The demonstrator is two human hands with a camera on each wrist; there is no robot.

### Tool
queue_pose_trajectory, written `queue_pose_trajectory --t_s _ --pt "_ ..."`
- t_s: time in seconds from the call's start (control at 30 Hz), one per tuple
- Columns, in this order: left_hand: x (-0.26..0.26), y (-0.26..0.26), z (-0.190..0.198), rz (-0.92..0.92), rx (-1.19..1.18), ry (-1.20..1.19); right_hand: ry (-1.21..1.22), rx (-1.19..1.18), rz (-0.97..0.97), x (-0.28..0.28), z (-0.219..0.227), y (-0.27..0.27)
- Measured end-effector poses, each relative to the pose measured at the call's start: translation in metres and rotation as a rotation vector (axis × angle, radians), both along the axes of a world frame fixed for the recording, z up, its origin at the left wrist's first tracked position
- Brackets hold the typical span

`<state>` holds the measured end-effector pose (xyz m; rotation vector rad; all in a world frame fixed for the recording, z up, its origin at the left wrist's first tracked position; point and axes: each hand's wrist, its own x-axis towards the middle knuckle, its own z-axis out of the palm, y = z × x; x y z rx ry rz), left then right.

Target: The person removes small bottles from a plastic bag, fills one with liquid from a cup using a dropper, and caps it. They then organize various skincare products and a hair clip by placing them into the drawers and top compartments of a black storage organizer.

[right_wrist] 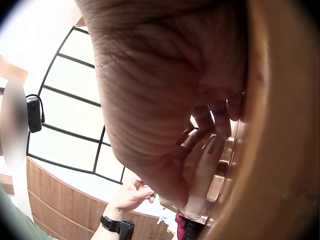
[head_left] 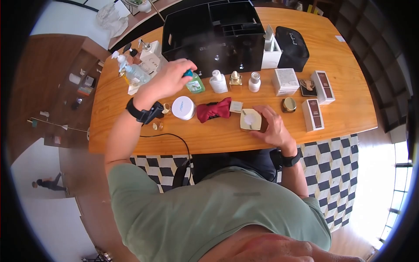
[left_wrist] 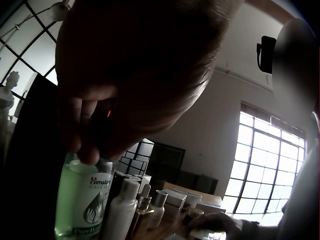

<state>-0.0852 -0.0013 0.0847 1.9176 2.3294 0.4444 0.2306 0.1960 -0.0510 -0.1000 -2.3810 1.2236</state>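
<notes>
My left hand (head_left: 168, 78) pinches the dark teal cap of a green Himalaya hand-wash bottle (head_left: 196, 86) from above. In the left wrist view the bottle (left_wrist: 82, 205) stands upright under the fingers. My right hand (head_left: 276, 127) grips a cream-coloured eight-sided jar (head_left: 250, 116) near the table's front edge, thumb and fingers on opposite sides. The right wrist view shows its pale lid (right_wrist: 204, 175) low against the wood. Left of the jar lie a small pale square box (head_left: 236, 107) and a red bow (head_left: 214, 110).
A black organizer (head_left: 209, 54) stands behind the row of bottles. A white lotion bottle (head_left: 218, 82), a round white tub (head_left: 183, 108), several boxes and a black pouch (head_left: 291, 48) share the wooden table (head_left: 349, 105). Pump bottles (head_left: 137, 74) stand at the back left. A black cable (head_left: 174, 139) runs over the front edge.
</notes>
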Motion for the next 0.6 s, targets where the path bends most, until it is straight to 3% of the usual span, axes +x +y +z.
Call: queue_pose_trajectory --t_s 0.07,0.27,0.57,0.6 --pt "0.001 0.005 -0.013 0.0 -0.022 -0.039 -0.098 -0.059 -0.002 0.002 0.003 -0.001" --pt "-0.007 0.013 -0.038 0.0 -0.011 -0.032 -0.018 0.012 0.008 0.001 -0.005 0.002" --pt "0.006 0.016 -0.016 0.055 -0.034 -0.005 0.011 0.036 -0.003 0.001 -0.006 0.003" --pt "0.007 0.017 -0.014 0.021 0.052 0.045 0.022 0.034 -0.011 0.002 -0.005 0.003"
